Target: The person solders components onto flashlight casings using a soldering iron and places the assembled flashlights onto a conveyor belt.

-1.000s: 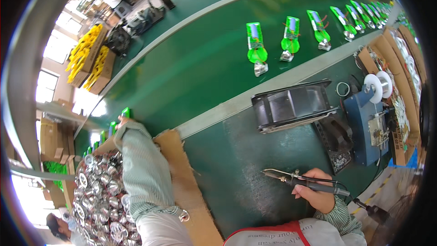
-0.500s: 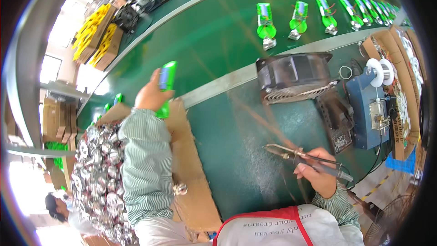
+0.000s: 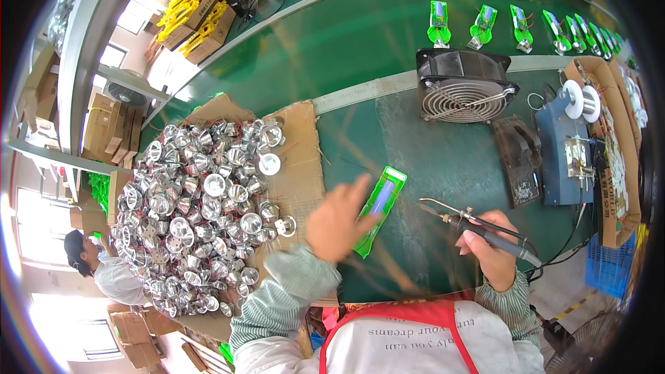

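Left hand (image 3: 339,221) blurred, fingers loosely spread beside one green case (image 3: 383,197), contact unclear, right hand (image 3: 490,249) with fingers wrapped around one soldering iron (image 3: 511,246), one black fan (image 3: 465,90)

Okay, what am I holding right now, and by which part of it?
Your right hand holds the soldering iron by its dark handle. Your blurred left hand overlaps the green housing; whether it grips it cannot be told.
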Tool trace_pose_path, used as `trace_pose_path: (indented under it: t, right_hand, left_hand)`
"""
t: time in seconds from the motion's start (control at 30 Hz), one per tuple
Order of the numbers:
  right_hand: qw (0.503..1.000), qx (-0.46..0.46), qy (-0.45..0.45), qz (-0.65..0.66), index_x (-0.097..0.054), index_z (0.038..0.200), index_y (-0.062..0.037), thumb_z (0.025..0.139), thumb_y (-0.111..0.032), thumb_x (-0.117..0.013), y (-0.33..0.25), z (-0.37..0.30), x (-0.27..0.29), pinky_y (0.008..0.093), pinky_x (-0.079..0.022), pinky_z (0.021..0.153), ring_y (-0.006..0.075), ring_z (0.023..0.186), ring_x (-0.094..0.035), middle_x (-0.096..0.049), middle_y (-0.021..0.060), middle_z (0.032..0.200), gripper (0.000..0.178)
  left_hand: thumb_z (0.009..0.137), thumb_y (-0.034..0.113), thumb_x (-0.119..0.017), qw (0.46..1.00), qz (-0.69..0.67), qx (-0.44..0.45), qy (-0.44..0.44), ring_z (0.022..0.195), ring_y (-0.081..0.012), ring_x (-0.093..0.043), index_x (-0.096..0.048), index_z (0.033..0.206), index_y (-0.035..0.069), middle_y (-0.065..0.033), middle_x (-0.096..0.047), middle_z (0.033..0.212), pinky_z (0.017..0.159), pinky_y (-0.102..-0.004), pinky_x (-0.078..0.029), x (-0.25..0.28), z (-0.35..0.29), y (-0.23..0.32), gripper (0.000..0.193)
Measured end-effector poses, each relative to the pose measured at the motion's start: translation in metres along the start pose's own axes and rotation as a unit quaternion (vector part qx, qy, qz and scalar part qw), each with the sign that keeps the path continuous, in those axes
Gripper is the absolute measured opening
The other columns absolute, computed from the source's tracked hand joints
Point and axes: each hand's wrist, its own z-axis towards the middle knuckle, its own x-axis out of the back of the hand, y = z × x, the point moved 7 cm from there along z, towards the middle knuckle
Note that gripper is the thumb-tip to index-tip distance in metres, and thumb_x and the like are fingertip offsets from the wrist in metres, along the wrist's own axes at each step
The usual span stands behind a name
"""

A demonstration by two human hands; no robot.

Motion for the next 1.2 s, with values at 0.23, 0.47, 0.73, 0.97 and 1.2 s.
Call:
trace_pose_path:
  t: [0.23, 0.47, 0.73, 0.97, 1.2]
  right_hand:
    - [0.999, 0.018, -0.022, 0.014, -0.050, 0.090, 0.0055, 0.080, 0.003, -0.058, 0.001, -0.011, -0.006, 0.0252, -0.052, 0.055, 0.0150, 0.066, -0.063, -0.062, 0.0139, 0.076, 0.014]
    - [1.000, 0.015, -0.021, 0.010, -0.050, 0.090, 0.0055, 0.080, 0.001, -0.059, 0.004, -0.016, -0.008, 0.0249, -0.052, 0.054, 0.0147, 0.063, -0.063, -0.062, 0.0137, 0.076, 0.014]
    - [0.998, 0.006, -0.059, -0.019, -0.053, 0.087, 0.0045, 0.080, -0.002, -0.062, 0.006, -0.010, -0.026, 0.0216, -0.051, 0.054, 0.0109, 0.065, -0.063, -0.064, 0.0101, 0.074, 0.013]
    - [0.993, 0.000, -0.118, -0.007, -0.056, 0.087, 0.0029, 0.080, -0.003, -0.061, 0.013, -0.005, -0.049, 0.0226, -0.050, 0.054, 0.0099, 0.063, -0.061, -0.063, 0.0080, 0.073, 0.011]
    - [0.987, -0.009, -0.161, -0.026, -0.052, 0.089, 0.0035, 0.081, 0.000, -0.059, 0.023, 0.002, -0.067, 0.0239, -0.050, 0.056, 0.0115, 0.063, -0.061, -0.063, 0.0116, 0.075, 0.012]
  left_hand:
    - [0.077, 0.019, -0.061, 0.948, 0.252, 0.181, 0.070, 0.080, -0.0321, -0.060, -0.059, 0.097, 0.006, -0.0149, -0.056, 0.094, 0.068, -0.0405, -0.050, 0.035, 0.061, -0.137, 0.024]
    - [0.078, 0.015, -0.062, 0.982, 0.106, 0.049, 0.150, 0.071, -0.0241, -0.062, -0.063, 0.080, 0.000, -0.0122, -0.061, 0.081, 0.061, -0.0353, -0.048, 0.040, 0.054, -0.127, 0.015]
    - [0.077, 0.011, -0.065, 0.958, -0.233, 0.163, 0.047, 0.058, -0.0161, -0.058, -0.065, 0.084, 0.001, -0.0088, -0.061, 0.069, 0.058, -0.0283, -0.046, 0.029, -0.010, -0.074, 0.012]
    - [0.076, 0.008, -0.064, 0.951, -0.259, 0.169, 0.001, 0.066, -0.0218, -0.056, -0.063, 0.081, 0.001, -0.0099, -0.058, 0.070, 0.060, -0.0326, -0.045, -0.018, -0.054, -0.031, 0.008]
    - [0.076, 0.008, -0.063, 0.952, -0.253, 0.164, 0.054, 0.071, -0.0254, -0.053, -0.062, 0.077, 0.002, -0.0102, -0.058, 0.071, 0.064, -0.0356, -0.041, -0.024, -0.062, -0.029, 0.006]
